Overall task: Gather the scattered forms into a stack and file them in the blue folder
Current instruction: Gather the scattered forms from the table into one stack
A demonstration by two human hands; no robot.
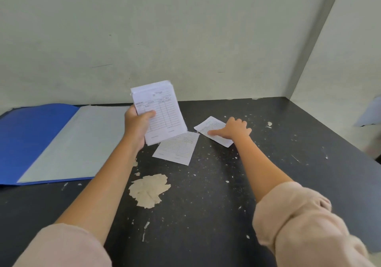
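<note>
- The left hand is clamped on the gathered stack of forms, thumb across the printed face and fingers behind. The stack is held upright and clear of the table, which probably keeps the collected sheets squared and leaves the surface free for the remaining pickups.
- The right hand lies flat on the far loose form, fingers spread and pressing down, grasping nothing. A flat press suits a thin sheet: it can be slid or its edge raised before pinching.
- The near loose form lies on the table between the two hands, its upper corner hidden behind the held stack. It is not touched by either hand.
- The blue folder lies open at the left of the table, beside the left forearm, with its pale inner leaf facing up. This placement probably keeps it ready to receive the stack without further handling.
- Judged progress: gathering is nearly complete, with two forms still on the table; filing is not yet done.
- A pale patch of worn surface lies near the table's front; it is not a form.
</note>
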